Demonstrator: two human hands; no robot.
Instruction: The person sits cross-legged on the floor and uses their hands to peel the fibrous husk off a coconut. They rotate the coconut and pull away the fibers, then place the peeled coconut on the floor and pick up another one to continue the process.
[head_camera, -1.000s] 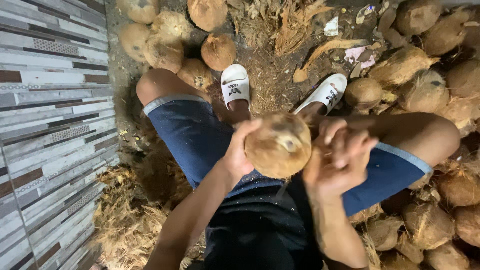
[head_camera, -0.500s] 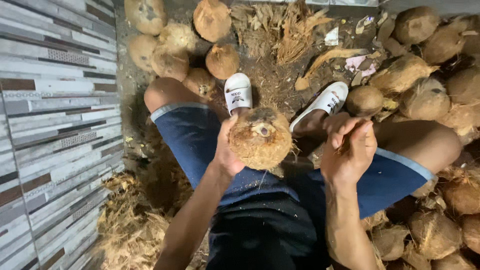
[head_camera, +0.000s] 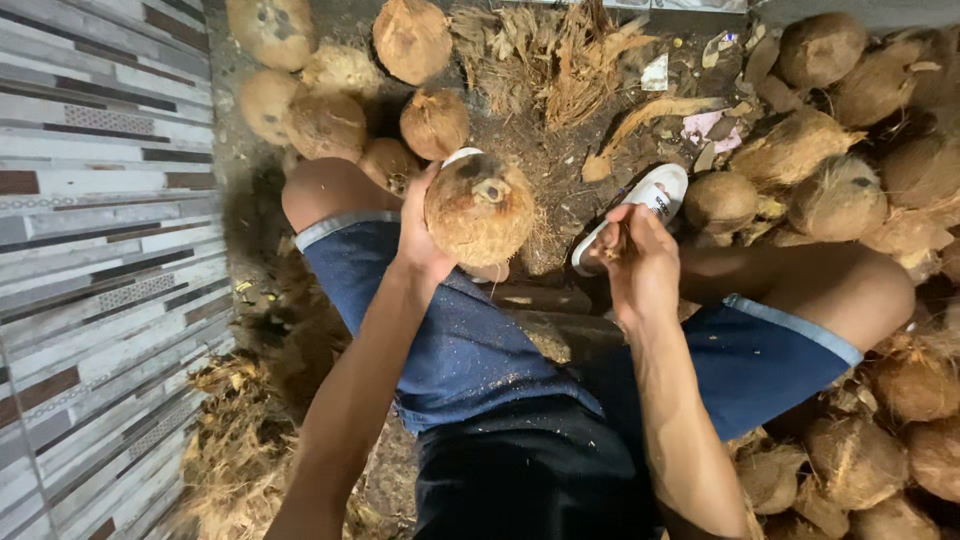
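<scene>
Striped grey, white and brown tiled wall (head_camera: 100, 250) down the left edge. Dirt floor (head_camera: 560, 160) strewn with dry coconut husk fibre (head_camera: 560, 70) at top centre, more fibre heaped low on the left (head_camera: 240, 450). Unhusked and half-husked coconuts piled along the right side (head_camera: 860, 200), continuing down to the lower right corner. Smaller cluster of husked coconuts (head_camera: 330, 100) at upper left, just beyond the left knee. Blue denim shorts (head_camera: 470, 350) across both thighs, flecked with pale dust, knees spread wide. Dark shirt (head_camera: 520, 470) at bottom centre. White slip-on shoe (head_camera: 640, 210) between the two hands, toe pointing up and right, on the dirt. Husked coconut (head_camera: 480, 208), brown and round, raised above the left thigh at frame centre, its dark eye turned toward the camera. Left hand (head_camera: 420, 235) cupping that coconut from its left and under side, fingers spread around the shell, mostly hidden behind it. Right hand (head_camera: 640, 260) apart from the coconut, to its right, above the right thigh, fingers curled together into a loose fist around something small and brownish; cannot tell what it is.
</scene>
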